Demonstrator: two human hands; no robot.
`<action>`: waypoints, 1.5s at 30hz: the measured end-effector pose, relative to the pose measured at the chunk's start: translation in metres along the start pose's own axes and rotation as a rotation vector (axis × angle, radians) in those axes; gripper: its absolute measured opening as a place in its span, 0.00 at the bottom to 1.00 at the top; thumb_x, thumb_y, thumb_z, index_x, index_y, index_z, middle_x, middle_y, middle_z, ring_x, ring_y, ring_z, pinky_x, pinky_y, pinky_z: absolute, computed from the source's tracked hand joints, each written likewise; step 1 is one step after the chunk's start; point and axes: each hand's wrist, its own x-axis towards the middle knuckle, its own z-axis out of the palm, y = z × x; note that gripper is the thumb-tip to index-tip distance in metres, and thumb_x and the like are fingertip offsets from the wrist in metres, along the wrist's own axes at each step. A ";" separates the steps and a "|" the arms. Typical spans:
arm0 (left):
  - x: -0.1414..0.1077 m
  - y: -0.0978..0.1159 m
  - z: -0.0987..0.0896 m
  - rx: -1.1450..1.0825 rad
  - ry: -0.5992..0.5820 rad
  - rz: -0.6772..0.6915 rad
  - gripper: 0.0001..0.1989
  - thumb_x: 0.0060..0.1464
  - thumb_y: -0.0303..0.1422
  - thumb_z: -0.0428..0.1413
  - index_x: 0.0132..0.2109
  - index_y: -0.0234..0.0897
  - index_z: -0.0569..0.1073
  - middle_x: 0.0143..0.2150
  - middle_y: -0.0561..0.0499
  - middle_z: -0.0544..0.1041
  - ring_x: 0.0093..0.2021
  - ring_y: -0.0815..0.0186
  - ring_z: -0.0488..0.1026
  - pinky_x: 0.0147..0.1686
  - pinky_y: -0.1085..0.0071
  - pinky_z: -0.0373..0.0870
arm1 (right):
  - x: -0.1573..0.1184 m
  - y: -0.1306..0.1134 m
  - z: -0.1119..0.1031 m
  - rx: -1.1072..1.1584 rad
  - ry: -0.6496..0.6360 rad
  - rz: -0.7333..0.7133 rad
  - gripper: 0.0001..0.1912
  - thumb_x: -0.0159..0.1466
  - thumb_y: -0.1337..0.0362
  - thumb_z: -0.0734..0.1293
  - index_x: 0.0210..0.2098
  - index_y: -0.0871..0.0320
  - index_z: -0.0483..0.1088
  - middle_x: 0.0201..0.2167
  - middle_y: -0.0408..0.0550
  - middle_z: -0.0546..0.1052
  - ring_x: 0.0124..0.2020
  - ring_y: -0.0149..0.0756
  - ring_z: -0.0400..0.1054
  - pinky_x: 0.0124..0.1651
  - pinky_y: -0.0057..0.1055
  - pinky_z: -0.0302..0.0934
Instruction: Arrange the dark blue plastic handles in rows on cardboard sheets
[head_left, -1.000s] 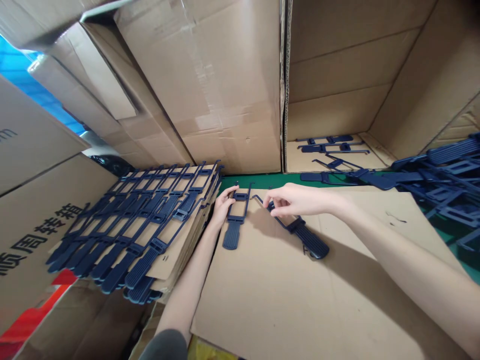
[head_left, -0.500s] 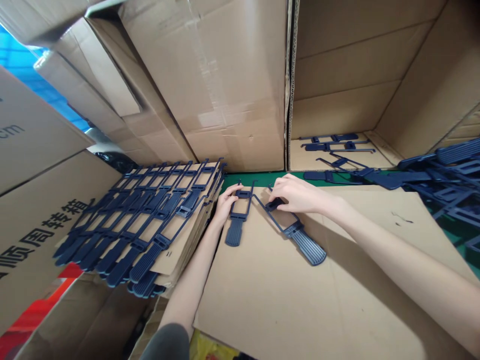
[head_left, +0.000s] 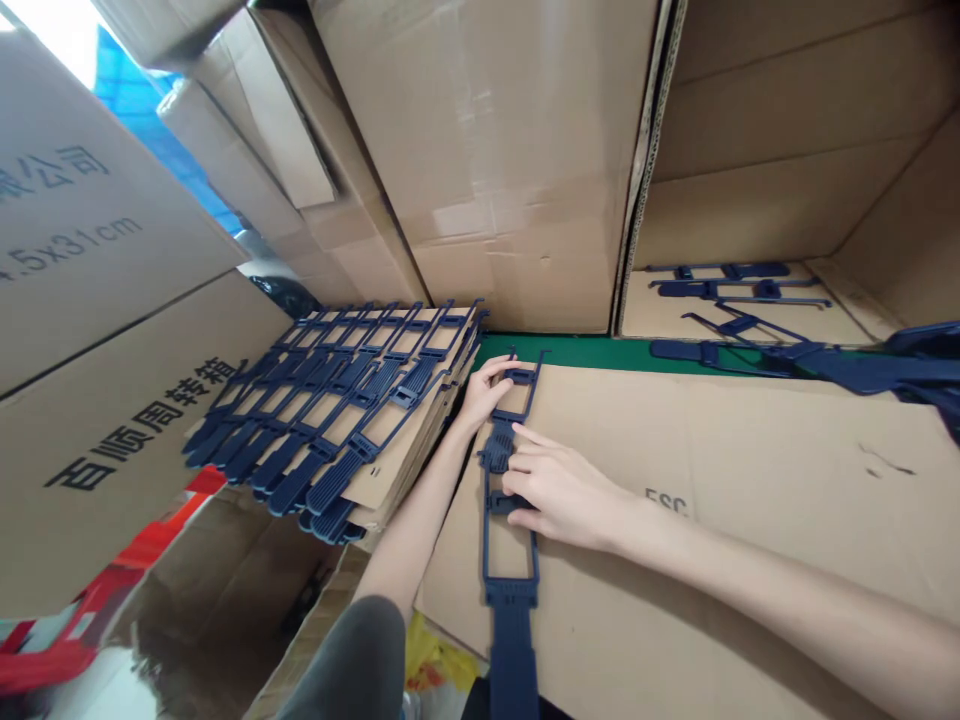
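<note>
Head view, listed from left to right.

Item: printed carton [head_left: 142, 410], well to the left of both hands, dark lettering on its side.

Item: cardboard stack [head_left: 386, 487], just left of the left forearm, topped with overlapping rows of dark blue frames [head_left: 364, 447], ribbed paddles towards the person.

Item: left hand [head_left: 484, 398], thumb and fingers closed about the left rail of the far frame [head_left: 519, 376], near its hooked end. The far frame lies on the cardboard sheet [head_left: 675, 610], its paddle pointing back between the two hands.

Item: near frame [head_left: 511, 594], in line with the far frame, its prongs lying either side of the far paddle. Its own paddle runs past the sheet's near edge and out of view; whether that end is raised cannot be told.

Item: right hand [head_left: 559, 495], thumb and curled fingers apparently pinching the crossbar of the near frame, index finger stretched towards the far frame.

Handling note, by judgement: steady pressure from the left hand should stop the far frame skewing; the near frame is best kept square and let down flat, its thin prongs clear of the far paddle's edges, since a hook could catch and drag both.

Item: green bench [head_left: 577, 352], a strip beyond both hands.

Item: open-fronted box [head_left: 765, 165], beyond and right of the right hand, with boxed frames [head_left: 688, 290] inside; loose frames [head_left: 870, 367] overlap before it.
</note>
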 end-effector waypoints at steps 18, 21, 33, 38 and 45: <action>-0.004 -0.002 -0.001 0.007 -0.031 0.011 0.14 0.48 0.27 0.56 0.44 0.38 0.79 0.53 0.45 0.74 0.59 0.56 0.65 0.62 0.58 0.53 | -0.007 0.006 0.027 0.204 0.185 -0.100 0.18 0.65 0.53 0.63 0.46 0.60 0.72 0.48 0.56 0.74 0.53 0.43 0.64 0.56 0.44 0.57; -0.004 -0.004 -0.001 0.003 -0.038 0.018 0.14 0.48 0.28 0.56 0.44 0.38 0.78 0.54 0.45 0.74 0.59 0.56 0.66 0.62 0.57 0.53 | -0.007 0.006 0.026 0.179 0.153 -0.135 0.21 0.65 0.53 0.63 0.50 0.61 0.71 0.51 0.56 0.72 0.56 0.45 0.61 0.59 0.45 0.55; -0.005 -0.015 0.001 0.008 -0.039 0.053 0.15 0.48 0.26 0.57 0.44 0.37 0.78 0.53 0.44 0.74 0.60 0.56 0.65 0.62 0.57 0.52 | -0.008 0.005 0.029 0.027 0.224 -0.036 0.15 0.66 0.65 0.61 0.50 0.57 0.72 0.51 0.56 0.73 0.51 0.46 0.65 0.55 0.50 0.59; -0.006 -0.021 0.003 0.014 -0.024 0.073 0.14 0.48 0.26 0.56 0.43 0.37 0.78 0.52 0.44 0.75 0.59 0.56 0.65 0.61 0.57 0.54 | -0.010 0.009 0.037 0.044 0.228 -0.042 0.15 0.66 0.65 0.60 0.51 0.55 0.71 0.54 0.55 0.71 0.55 0.47 0.63 0.56 0.52 0.59; -0.006 -0.026 0.004 -0.002 -0.021 0.081 0.13 0.48 0.26 0.57 0.43 0.36 0.78 0.52 0.43 0.75 0.59 0.55 0.65 0.61 0.56 0.54 | -0.011 0.007 0.036 0.023 0.206 -0.032 0.15 0.66 0.65 0.60 0.51 0.57 0.72 0.55 0.56 0.70 0.56 0.47 0.62 0.57 0.51 0.59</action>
